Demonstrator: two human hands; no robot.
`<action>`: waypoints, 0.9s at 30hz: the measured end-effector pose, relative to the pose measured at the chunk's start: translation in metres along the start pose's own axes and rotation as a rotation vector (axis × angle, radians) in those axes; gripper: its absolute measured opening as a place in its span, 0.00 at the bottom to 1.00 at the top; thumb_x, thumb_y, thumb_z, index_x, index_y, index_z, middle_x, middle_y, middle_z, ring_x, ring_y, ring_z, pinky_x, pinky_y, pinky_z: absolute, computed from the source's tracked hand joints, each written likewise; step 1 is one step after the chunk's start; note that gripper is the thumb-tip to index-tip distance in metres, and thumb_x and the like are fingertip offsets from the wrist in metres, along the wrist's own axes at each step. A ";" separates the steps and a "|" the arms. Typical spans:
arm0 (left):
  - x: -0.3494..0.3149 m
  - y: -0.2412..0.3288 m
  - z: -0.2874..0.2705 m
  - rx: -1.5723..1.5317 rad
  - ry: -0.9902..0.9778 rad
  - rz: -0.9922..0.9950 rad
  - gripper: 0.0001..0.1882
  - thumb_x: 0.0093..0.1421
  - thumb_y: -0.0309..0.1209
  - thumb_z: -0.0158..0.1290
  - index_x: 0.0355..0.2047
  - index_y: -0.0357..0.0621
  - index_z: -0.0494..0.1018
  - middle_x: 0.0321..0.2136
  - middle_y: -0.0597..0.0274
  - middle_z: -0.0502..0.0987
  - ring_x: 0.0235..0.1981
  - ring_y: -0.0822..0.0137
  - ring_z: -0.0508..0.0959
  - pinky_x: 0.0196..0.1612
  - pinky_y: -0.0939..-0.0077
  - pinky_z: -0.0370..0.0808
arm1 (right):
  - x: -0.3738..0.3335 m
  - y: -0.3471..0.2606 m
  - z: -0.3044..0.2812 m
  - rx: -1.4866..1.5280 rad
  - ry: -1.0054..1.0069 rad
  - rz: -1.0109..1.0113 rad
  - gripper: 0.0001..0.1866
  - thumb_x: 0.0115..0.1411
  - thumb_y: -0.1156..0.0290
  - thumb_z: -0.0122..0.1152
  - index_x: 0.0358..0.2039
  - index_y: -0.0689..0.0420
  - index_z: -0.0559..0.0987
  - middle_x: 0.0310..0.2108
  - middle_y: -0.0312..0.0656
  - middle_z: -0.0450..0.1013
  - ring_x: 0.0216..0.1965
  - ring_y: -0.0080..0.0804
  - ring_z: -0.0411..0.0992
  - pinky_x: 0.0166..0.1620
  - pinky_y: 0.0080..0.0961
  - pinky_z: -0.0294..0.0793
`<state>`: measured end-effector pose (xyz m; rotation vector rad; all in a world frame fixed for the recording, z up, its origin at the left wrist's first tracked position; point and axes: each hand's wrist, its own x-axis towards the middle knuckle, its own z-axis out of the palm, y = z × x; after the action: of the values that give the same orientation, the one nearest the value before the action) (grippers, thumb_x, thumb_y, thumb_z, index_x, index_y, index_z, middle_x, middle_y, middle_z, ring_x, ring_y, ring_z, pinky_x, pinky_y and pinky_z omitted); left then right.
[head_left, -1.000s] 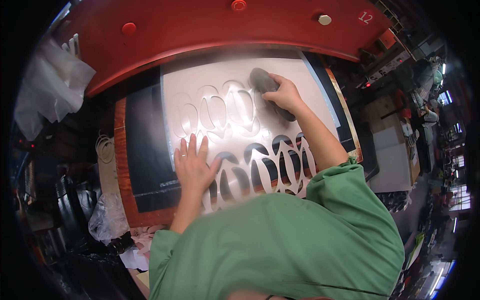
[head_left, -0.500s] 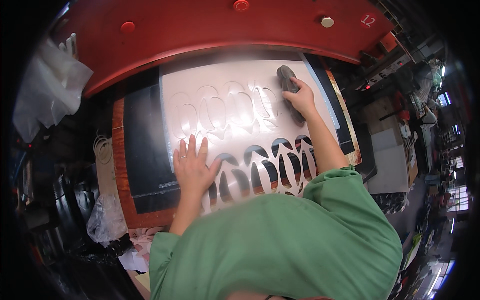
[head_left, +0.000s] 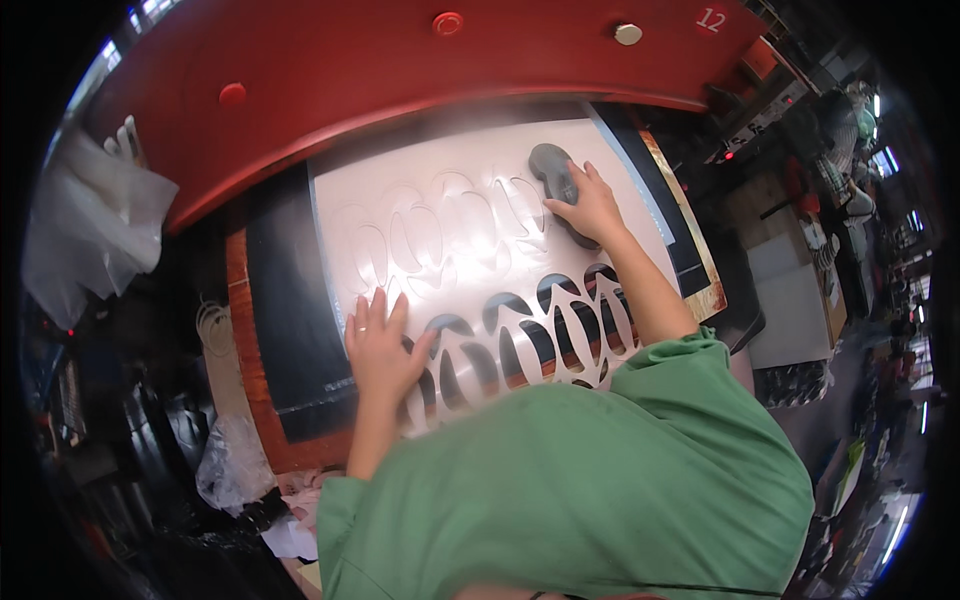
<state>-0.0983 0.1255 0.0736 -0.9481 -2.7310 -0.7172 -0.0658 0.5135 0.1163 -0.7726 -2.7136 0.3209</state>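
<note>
A pale pinkish sheet [head_left: 635, 230] lies over the dark work board [head_left: 285, 300]. My right hand [head_left: 592, 208] grips a dark grey, shoe-sole-shaped cutting die [head_left: 549, 162] by its edges, at the sheet's right side. Left of the die runs a row of sole-shaped cut outlines [head_left: 430, 230], their pieces still lying in the sheet. Nearer my body, a row of sole-shaped openings [head_left: 518, 340] shows the dark board through thin strips of sheet. My left hand [head_left: 380, 350] rests flat on the sheet's left part, fingers spread, holding nothing.
A red machine beam [head_left: 400, 80] with round buttons spans the far side, just beyond the sheet. Clear plastic bags hang at the left [head_left: 100, 210] and sit lower down [head_left: 235, 465]. A table with a pale board [head_left: 785, 310] stands to the right.
The die has shifted slightly left across the sheet with my right hand, closer to the last cut outline. My left hand stays on the sheet. The whole view has tilted a little.
</note>
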 end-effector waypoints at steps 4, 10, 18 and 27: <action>-0.043 -0.028 -0.023 -0.326 0.135 -0.092 0.31 0.54 0.30 0.61 0.59 0.38 0.69 0.60 0.40 0.66 0.62 0.42 0.65 0.65 0.57 0.61 | -0.072 0.012 -0.026 0.110 0.158 -0.176 0.35 0.56 0.58 0.67 0.60 0.63 0.70 0.64 0.57 0.63 0.63 0.54 0.63 0.66 0.42 0.59; -0.106 -0.026 0.013 0.000 0.328 -0.272 0.35 0.49 0.47 0.63 0.53 0.40 0.71 0.43 0.48 0.75 0.46 0.47 0.75 0.49 0.54 0.69 | -0.209 -0.021 0.003 0.065 0.171 -0.316 0.30 0.51 0.57 0.67 0.51 0.61 0.77 0.58 0.53 0.69 0.61 0.53 0.65 0.58 0.44 0.66; -0.029 -0.071 0.038 0.176 0.378 -0.236 0.31 0.50 0.46 0.63 0.50 0.39 0.73 0.36 0.51 0.77 0.39 0.47 0.77 0.43 0.52 0.71 | -0.129 -0.041 0.046 0.121 0.315 -0.367 0.30 0.54 0.57 0.65 0.54 0.61 0.74 0.57 0.46 0.69 0.60 0.49 0.66 0.56 0.44 0.66; 0.091 -0.104 0.048 0.304 0.443 -0.133 0.23 0.52 0.43 0.59 0.42 0.39 0.74 0.32 0.49 0.76 0.37 0.44 0.76 0.42 0.50 0.70 | 0.096 -0.004 0.001 0.605 0.541 -0.018 0.10 0.63 0.65 0.55 0.36 0.59 0.77 0.36 0.53 0.74 0.39 0.55 0.72 0.45 0.46 0.71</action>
<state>-0.2335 0.1269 0.0191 -0.4768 -2.4247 -0.4455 -0.1457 0.5622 0.1383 -0.5500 -1.9584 0.7573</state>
